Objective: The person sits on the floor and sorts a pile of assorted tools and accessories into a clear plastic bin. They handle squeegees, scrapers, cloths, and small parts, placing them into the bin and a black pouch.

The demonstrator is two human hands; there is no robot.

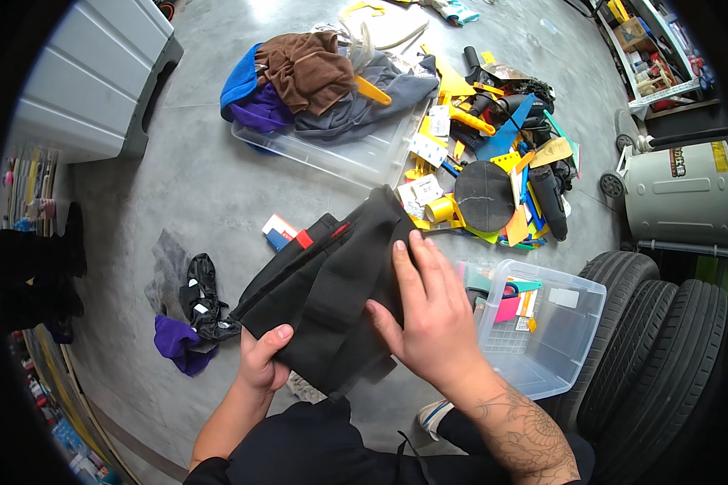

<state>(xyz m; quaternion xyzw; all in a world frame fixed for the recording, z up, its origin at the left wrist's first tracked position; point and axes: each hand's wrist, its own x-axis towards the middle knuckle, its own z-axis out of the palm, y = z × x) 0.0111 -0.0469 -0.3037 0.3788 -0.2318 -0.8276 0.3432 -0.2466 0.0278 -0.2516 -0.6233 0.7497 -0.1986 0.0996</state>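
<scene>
Left hand (265, 358) grips the black fabric bag (332, 295) at its lower-left edge, thumb on top, fingers hidden underneath. Bag held above the floor, between both hands, long axis slanting lower left to upper right. Beyond it, clear bin (315, 157): brown cloth (307, 73), grey cloth (364, 105). Right hand (433, 319) open, fingers spread on bag's right side; both hands touching. Just right, clear tub (566, 343): pink item (506, 309), teal piece (528, 285).

I handle a matt cloth pouch (336, 283); around me, smooth, lightly shiny floor (182, 174), glossy clear-plastic bin (565, 347), grooved rubber tyres (629, 356).
</scene>
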